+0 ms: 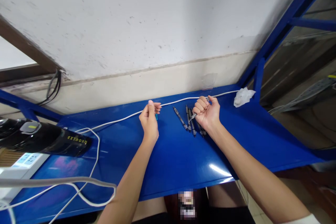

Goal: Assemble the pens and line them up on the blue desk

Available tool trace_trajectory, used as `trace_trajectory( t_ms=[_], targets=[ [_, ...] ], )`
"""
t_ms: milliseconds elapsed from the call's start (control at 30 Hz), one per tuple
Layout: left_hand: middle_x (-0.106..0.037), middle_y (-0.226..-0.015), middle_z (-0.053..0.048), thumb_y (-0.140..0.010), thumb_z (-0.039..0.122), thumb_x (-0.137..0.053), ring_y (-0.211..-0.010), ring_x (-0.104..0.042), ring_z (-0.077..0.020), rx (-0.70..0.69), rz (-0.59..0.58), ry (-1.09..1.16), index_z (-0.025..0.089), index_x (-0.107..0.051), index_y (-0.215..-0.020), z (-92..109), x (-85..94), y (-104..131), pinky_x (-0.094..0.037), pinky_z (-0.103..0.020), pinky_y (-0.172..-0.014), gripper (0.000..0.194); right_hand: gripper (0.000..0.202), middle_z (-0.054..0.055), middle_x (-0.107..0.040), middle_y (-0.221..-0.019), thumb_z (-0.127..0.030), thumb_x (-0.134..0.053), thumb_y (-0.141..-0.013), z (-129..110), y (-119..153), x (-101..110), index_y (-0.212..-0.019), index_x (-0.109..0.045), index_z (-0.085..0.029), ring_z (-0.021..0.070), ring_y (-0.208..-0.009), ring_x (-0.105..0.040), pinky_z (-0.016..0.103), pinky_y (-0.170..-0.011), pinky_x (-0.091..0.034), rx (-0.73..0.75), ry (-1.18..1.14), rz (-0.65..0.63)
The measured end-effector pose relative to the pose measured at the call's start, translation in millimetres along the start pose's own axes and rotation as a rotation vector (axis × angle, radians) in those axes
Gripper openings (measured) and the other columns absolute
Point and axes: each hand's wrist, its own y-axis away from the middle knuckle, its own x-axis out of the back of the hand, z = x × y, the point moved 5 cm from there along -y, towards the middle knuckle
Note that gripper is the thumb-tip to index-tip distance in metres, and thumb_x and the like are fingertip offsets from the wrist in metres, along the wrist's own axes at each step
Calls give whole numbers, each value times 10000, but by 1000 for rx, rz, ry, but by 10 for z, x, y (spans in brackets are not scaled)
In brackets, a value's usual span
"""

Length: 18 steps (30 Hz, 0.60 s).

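Observation:
My right hand [206, 113] is closed in a fist around what looks like a pen [193, 116], with small grey ends showing on either side of the fingers. Just beside and below that fist, several dark pens [180, 118] with greyish tips lie on the blue table [181, 161], some partly hidden by the hand. My left hand [150, 120] is above the table to the left of the pens, its fingers curled in and the thumb pointing up. Against its fingers shows a small teal thing [156, 116]; whether the hand holds it is hidden.
A white cable [118, 120] runs along the back of the table, behind both hands. On the left are a black bottle [52, 138], a white power strip [26, 164] and looped cables. Crumpled white tissue [243, 97] lies at the back right, near the blue frame [258, 77].

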Motion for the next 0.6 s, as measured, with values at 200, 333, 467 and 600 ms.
trace_trajectory(
  t_ms=[200, 333, 467, 600],
  targets=[
    [-719, -817, -62, -1010, 593, -646, -746, -633, -144, 5, -7, 8, 183, -820, -887, 8, -7, 5, -506, -267, -716, 461, 414, -103, -105, -570, -289, -463, -947, 0, 16, -1, -778, -86, -278, 110, -437, -108, 286, -391, -159, 9, 1, -2],
    [-714, -814, -60, -1008, 589, -651, -736, -621, -140, 3, -19, 6, 183, -817, -879, 2, -14, 10, -497, -265, -705, 457, 487, -105, -141, -556, -348, -528, -974, 20, 8, -54, -755, -99, -278, 109, -440, -161, 274, -401, -249, 6, 25, -34],
    [-718, -823, -60, -1013, 581, -648, -742, -622, -141, -5, -26, -5, 186, -809, -877, 8, -13, 7, -494, -267, -709, 448, 496, -82, -281, -551, -230, -582, -962, 101, -13, -116, -686, -171, -256, 108, -486, -352, 253, -526, -437, -8, 122, -56],
    [-749, -892, -64, -1009, 564, -665, -766, -640, -145, -21, -132, -70, 199, -810, -1016, 65, -64, 23, -502, -270, -724, 393, 347, -25, -521, -703, -434, -601, -999, 197, -16, -141, -733, -487, -242, 147, -662, -552, 293, -677, -543, 32, 357, -39]
  ],
)
